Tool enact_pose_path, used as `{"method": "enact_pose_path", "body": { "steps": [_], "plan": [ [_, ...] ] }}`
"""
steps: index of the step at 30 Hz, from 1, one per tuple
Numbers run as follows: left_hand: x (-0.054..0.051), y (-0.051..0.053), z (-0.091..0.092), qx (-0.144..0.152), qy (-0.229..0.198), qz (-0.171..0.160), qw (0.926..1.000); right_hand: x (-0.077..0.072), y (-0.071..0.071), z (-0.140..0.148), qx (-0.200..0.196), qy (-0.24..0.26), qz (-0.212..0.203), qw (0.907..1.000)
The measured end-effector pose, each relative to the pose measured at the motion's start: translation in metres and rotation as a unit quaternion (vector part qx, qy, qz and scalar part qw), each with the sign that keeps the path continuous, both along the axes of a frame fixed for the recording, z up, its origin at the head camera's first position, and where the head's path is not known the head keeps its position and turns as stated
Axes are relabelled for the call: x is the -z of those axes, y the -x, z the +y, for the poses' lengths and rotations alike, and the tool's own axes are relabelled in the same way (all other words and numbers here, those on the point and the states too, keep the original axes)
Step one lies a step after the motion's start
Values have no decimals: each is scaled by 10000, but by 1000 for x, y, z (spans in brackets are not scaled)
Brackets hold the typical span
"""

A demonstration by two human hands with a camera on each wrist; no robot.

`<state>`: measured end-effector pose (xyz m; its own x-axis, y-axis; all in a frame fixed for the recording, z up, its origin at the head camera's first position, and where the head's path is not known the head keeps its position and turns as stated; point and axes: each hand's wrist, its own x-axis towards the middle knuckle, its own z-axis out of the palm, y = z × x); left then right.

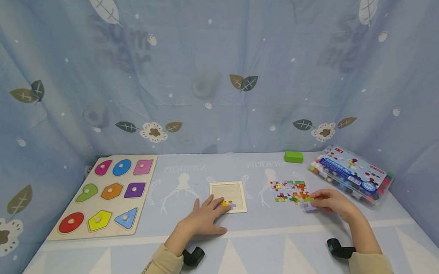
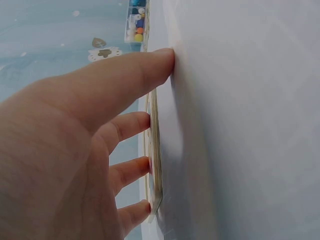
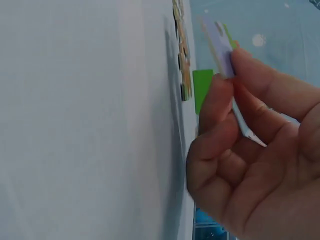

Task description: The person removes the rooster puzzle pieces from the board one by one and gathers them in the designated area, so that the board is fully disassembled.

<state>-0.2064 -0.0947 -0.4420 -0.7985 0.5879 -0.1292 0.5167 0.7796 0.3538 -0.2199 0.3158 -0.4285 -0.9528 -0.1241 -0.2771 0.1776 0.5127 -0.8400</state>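
A thin jigsaw piece (image 3: 219,47) with a pale lilac part is pinched between the thumb and forefinger of my right hand (image 1: 333,203), raised off the table in the right wrist view. Loose jigsaw pieces (image 1: 289,185) lie in two rows just left of that hand. My left hand (image 1: 204,218) spreads its fingers over the lower left of a square wooden puzzle frame (image 1: 244,194), fingertips on its edge in the left wrist view. Inside the frame, yellow and lilac pieces (image 1: 229,203) sit at the bottom, partly covered by the fingers.
At the left lies a wooden shape board (image 1: 135,202) with knobbed coloured shapes. A green block (image 1: 294,157) stands at the back right, near a clear plastic box (image 1: 354,174) of coloured beads. A patterned curtain (image 1: 214,69) hangs behind the table.
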Motion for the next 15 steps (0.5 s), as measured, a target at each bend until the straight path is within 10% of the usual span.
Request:
{"method": "enact_pose_path", "body": {
  "steps": [15],
  "plan": [
    [0, 0, 0, 33, 40, 30, 10000, 5, -3, 2, 128, -450, -63, 9989]
  ]
}}
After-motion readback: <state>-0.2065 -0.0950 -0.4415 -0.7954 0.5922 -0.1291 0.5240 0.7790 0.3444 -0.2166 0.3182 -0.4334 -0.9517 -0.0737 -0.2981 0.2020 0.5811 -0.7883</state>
